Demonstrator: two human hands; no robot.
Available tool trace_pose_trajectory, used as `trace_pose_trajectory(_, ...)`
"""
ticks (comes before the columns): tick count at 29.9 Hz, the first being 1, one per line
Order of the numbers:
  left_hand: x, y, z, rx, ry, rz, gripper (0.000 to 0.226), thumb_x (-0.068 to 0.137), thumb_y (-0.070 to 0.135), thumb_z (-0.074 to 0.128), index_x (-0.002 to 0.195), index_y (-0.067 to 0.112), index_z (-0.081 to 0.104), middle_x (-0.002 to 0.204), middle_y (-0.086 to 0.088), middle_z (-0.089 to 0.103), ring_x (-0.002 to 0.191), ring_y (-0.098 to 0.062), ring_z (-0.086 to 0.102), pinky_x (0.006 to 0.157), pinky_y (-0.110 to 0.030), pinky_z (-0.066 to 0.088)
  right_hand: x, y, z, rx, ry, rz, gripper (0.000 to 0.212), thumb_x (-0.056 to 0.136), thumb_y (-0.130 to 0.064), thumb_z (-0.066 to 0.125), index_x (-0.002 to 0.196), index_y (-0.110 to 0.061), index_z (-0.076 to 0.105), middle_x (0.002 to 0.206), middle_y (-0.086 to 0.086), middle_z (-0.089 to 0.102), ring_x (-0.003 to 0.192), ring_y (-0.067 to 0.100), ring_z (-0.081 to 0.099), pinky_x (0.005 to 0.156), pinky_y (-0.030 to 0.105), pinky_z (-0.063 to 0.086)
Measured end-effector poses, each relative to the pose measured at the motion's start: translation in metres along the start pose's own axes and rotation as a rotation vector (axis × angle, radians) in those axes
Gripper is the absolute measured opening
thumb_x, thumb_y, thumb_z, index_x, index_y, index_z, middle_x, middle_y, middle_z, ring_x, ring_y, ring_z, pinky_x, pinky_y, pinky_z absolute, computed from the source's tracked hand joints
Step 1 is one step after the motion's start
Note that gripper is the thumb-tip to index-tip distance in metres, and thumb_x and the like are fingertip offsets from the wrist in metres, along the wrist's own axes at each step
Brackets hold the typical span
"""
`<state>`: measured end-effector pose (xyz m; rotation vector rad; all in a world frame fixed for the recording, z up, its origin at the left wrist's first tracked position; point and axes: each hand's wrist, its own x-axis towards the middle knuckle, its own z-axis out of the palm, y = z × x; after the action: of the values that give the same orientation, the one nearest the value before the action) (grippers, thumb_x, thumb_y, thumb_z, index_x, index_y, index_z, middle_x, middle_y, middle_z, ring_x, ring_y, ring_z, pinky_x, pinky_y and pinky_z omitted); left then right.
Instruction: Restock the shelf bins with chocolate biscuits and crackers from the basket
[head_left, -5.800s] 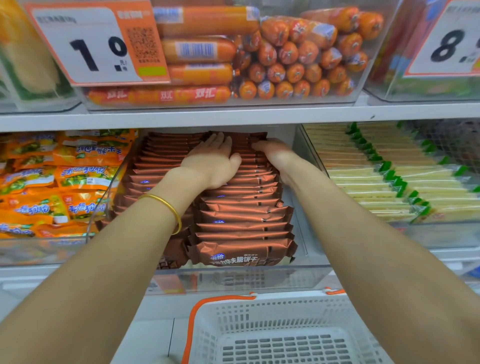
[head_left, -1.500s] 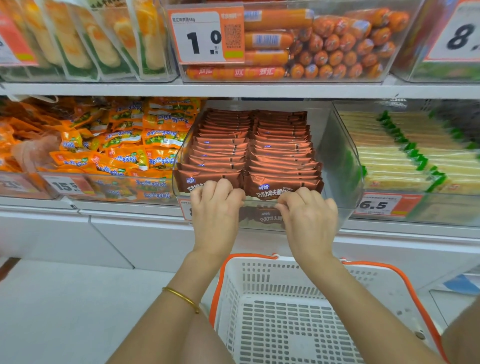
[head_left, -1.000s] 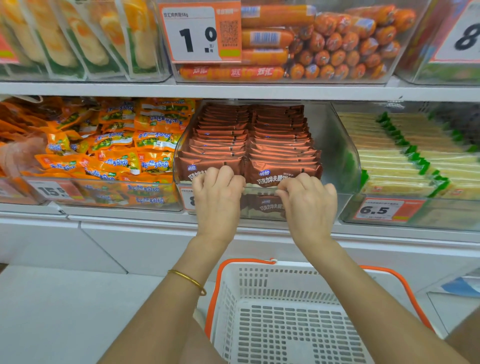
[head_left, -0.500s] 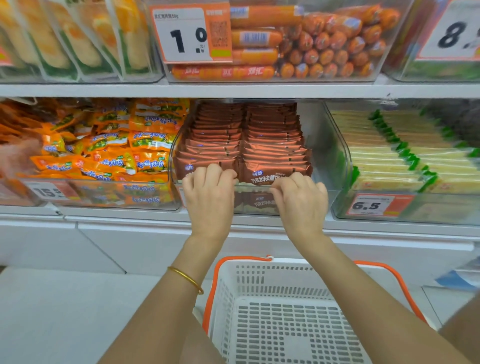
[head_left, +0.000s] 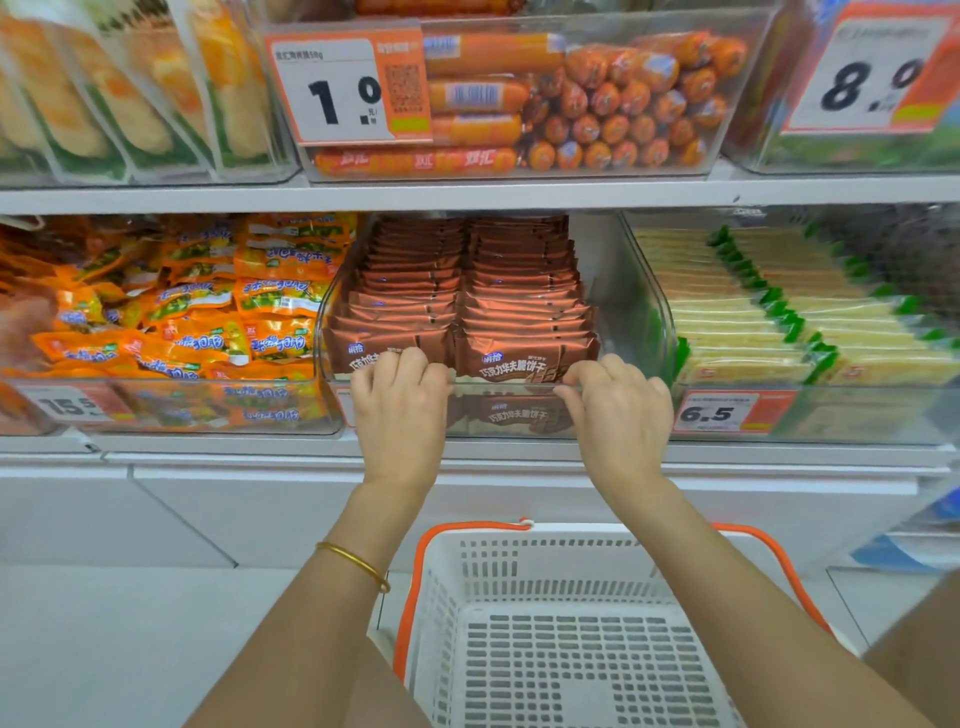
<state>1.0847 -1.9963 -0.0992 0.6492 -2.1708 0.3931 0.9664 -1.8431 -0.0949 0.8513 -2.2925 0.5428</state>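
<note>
the left hand (head_left: 400, 410) and right hand (head_left: 618, 415) gripped the front rim of the clear plastic bin (head_left: 500, 383) of glossy brown biscuit packs (head_left: 524, 317); the next price tag (head_left: 724, 413) read "6.5".

Chocolate biscuit packs (head_left: 519, 312) fill the clear bin (head_left: 641, 312) in two rows from its left wall; a free strip runs along its right wall. The upper shelf board (head_left: 467, 195) hangs low over the back rows. The left grip (head_left: 402, 410) and right grip (head_left: 618, 415) hook over the front rim. The snack bin (head_left: 171, 410) and cracker bin (head_left: 857, 415) crowd its sides.
</note>
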Motion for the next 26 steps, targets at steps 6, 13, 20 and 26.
trace_pose_trajectory(6, -0.001, 0.000, -0.002, -0.012, -0.034, 0.009, 0.018, 0.067, 0.009, 0.080, 0.074, 0.016, 0.065, 0.073, -0.004, 0.053, 0.078, -0.021, 0.035, 0.070, -0.033, 0.025, -0.003, 0.002, 0.000, -0.006, -0.001, 0.006, 0.018, 0.067, -0.027, 0.084, 0.069, -0.018, 0.068, 0.063, 0.001, 0.058, 0.058, 0.026, 0.058, 0.056, 0.031, 0.037)
trace_pose_trajectory(13, -0.005, 0.001, -0.004, -0.024, -0.013, 0.004, 0.013, 0.071, 0.009, 0.077, 0.076, 0.016, 0.067, 0.072, -0.004, 0.054, 0.078, -0.022, 0.038, 0.071, -0.033, 0.026, -0.007, 0.002, -0.003, 0.016, 0.036, -0.001, 0.019, 0.065, -0.024, 0.086, 0.070, -0.018, 0.068, 0.063, 0.002, 0.057, 0.058, 0.027, 0.058, 0.055, 0.031, 0.039)
trace_pose_trajectory(20, -0.017, 0.022, -0.016, -0.045, -0.005, -0.055, 0.020, 0.076, 0.017, 0.073, 0.094, 0.014, 0.064, 0.081, -0.006, 0.055, 0.080, -0.027, 0.048, 0.073, -0.036, 0.031, -0.021, 0.006, -0.011, 0.062, 0.056, -0.009, 0.018, 0.068, -0.023, 0.083, 0.079, -0.016, 0.071, 0.067, 0.003, 0.058, 0.061, 0.027, 0.058, 0.057, 0.031, 0.043)
trace_pose_trajectory(26, -0.016, 0.039, -0.044, -0.173, -0.054, -0.165, 0.026, 0.079, 0.018, 0.071, 0.104, 0.014, 0.064, 0.088, -0.008, 0.056, 0.087, -0.030, 0.049, 0.074, -0.039, 0.034, -0.023, 0.015, -0.048, 0.283, 0.017, 0.058, 0.009, 0.082, -0.020, 0.072, 0.090, -0.017, 0.072, 0.073, -0.001, 0.054, 0.069, 0.026, 0.060, 0.056, 0.026, 0.036)
